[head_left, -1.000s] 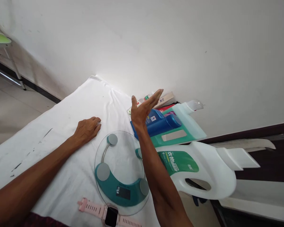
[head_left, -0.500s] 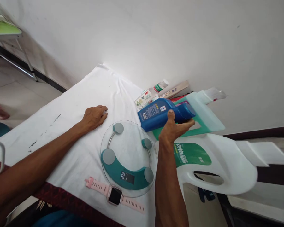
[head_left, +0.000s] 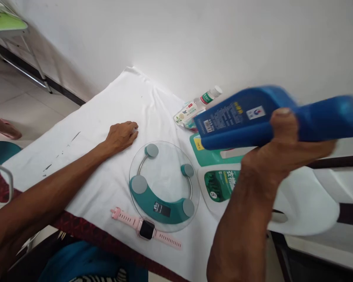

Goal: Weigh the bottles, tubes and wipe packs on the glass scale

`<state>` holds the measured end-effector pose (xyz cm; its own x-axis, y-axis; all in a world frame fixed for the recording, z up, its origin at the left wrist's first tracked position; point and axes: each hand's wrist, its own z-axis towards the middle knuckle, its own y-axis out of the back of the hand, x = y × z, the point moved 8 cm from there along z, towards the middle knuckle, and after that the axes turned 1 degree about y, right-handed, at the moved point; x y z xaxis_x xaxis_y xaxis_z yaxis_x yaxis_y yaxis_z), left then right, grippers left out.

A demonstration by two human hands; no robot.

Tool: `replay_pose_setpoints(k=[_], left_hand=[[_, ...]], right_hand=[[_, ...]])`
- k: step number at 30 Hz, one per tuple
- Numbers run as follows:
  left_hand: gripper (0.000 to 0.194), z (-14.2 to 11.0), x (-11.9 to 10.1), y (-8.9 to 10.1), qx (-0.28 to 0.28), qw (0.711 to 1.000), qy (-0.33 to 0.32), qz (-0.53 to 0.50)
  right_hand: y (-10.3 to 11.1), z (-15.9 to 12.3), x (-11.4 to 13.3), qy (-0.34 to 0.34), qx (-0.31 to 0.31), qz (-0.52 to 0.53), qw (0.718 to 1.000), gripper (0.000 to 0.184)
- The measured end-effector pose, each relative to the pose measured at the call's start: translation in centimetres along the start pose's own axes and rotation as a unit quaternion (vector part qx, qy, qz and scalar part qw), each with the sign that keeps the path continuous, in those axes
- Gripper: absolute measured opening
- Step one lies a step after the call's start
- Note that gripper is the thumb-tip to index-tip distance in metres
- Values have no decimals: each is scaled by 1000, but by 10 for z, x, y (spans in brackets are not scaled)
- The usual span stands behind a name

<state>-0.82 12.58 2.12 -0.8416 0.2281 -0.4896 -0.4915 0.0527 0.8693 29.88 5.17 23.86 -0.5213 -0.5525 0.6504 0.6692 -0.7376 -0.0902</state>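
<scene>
My right hand is wrapped round a blue plastic bottle, thumb on top near its neck. The bottle is held up, lying roughly sideways, its printed back label towards me and its cap end blurred. Below it lie a green-labelled bottle and a large white jug of clothing liquid, both partly covered by my hand and forearm. My left hand rests on the white cloth with its fingers curled; a small pale bit shows at the fingertips, too small to name.
A round glass scale lies on the white cloth, with a pink-strapped watch by its near edge. A clear bottle lies by the wall. Another person's foot and a green-topped table are at left.
My right hand came down from over the bottles, took hold of the blue bottle and lifted it up to the right. My left hand stays on the cloth. The view has shifted somewhat.
</scene>
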Motion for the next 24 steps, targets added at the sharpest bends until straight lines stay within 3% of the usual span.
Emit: replay_pose_setpoints(k=[3, 6, 14, 21, 24], left_hand=[[34, 0, -1, 1, -4, 1000, -8, 7], [35, 1, -1, 2, -6, 1000, -14, 10], [33, 0, -1, 2, -14, 1000, -26, 5], [32, 0, -2, 2, -22, 999, -34, -1], [31, 1, -1, 3, -23, 999, -30, -7]], right_hand=[[4, 3, 47, 25, 61, 9, 998, 26], [10, -17, 61, -29, 96, 28, 995, 21], [20, -91, 34, -122, 169, 17, 978, 39], [35, -110, 24, -134, 160, 56, 976, 37], [41, -111, 16, -125, 180, 41, 975, 48]])
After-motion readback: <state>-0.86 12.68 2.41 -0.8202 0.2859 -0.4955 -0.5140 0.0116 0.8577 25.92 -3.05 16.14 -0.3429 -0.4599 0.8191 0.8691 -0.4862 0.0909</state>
